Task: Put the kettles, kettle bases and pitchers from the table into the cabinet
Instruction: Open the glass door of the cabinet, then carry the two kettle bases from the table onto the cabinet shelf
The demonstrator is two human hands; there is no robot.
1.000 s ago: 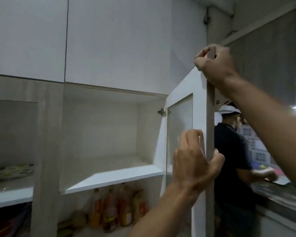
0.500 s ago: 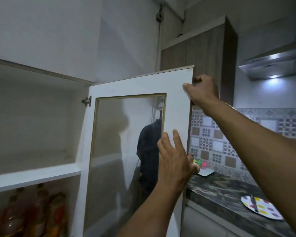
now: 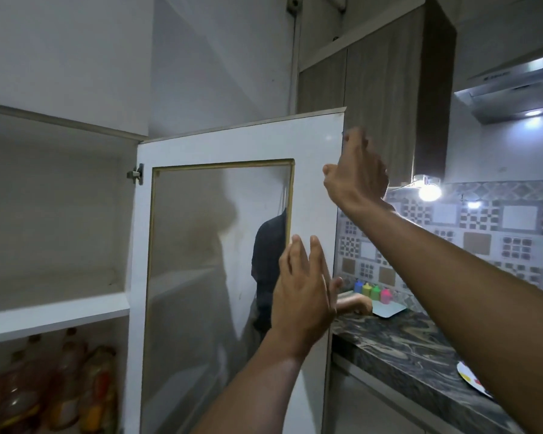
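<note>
The white cabinet door point(image 3: 232, 142) with a glass pane stands swung wide open. My left hand point(image 3: 304, 292) lies flat with straight fingers against the door's free edge at mid height. My right hand point(image 3: 356, 170) hovers by the door's upper right corner, fingers relaxed and slightly blurred, holding nothing. To the left, the cabinet's upper compartment point(image 3: 54, 214) is bare above a white shelf point(image 3: 54, 317). No kettle, base or pitcher is in view.
Several bottles point(image 3: 54, 386) stand under the shelf. Another person's dark-clothed body point(image 3: 268, 264) shows through the glass, their hand point(image 3: 355, 303) on a dark marble counter point(image 3: 414, 352) with coloured paint bottles point(image 3: 372, 291) and a paint-stained plate point(image 3: 470, 379).
The door has swung further open, from edge-on to facing me. My right hand has let go of the top corner and its fingers have spread. The view turned right.
</note>
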